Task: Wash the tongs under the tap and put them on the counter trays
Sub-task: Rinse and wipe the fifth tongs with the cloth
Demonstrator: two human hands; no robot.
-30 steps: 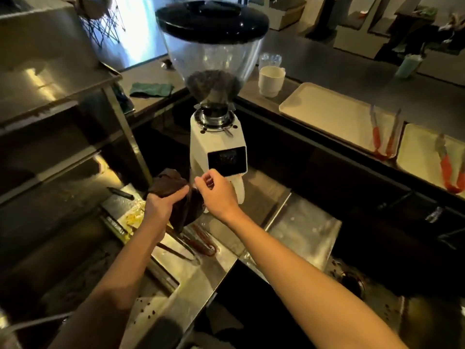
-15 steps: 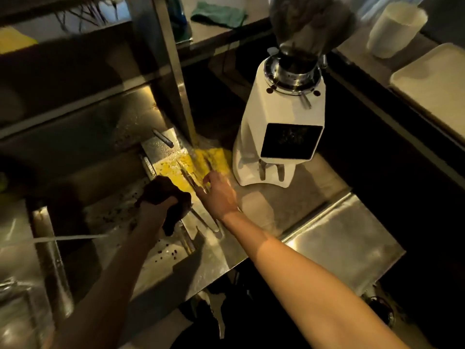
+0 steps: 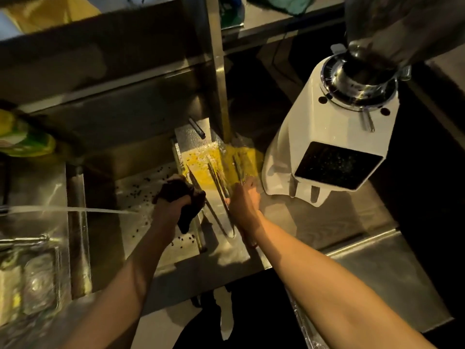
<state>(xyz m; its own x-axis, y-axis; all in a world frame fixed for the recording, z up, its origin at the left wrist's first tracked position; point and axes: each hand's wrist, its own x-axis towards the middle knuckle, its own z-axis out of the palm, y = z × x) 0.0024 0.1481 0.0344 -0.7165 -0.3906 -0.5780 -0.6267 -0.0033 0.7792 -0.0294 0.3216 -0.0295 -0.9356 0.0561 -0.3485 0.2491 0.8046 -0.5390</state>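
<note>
Metal tongs (image 3: 221, 197) lie on the steel ledge beside the sink, with their arms pointing at a yellow patch (image 3: 201, 159). My right hand (image 3: 242, 205) lies over a second pair of tongs, its fingers stretched toward the yellow patch. A red tip (image 3: 252, 245) shows under my wrist. The palm hides whether my fingers curl round anything. My left hand (image 3: 171, 205) grips a dark brown cloth (image 3: 183, 197) at the sink's edge, just left of the tongs. A thin stream of water (image 3: 75, 210) runs in from the left. The counter trays are out of view.
A white coffee grinder (image 3: 327, 147) stands close on the right of my right hand. The sink basin (image 3: 136, 187) holds scattered dark specks. A steel post (image 3: 219, 71) rises behind the ledge. A yellow-green bottle (image 3: 22, 139) sits at far left.
The view has tipped down from the grinder and trays to the sink. My right hand dropped from the grinder onto the tongs. My left hand lowered the cloth to the sink's edge.
</note>
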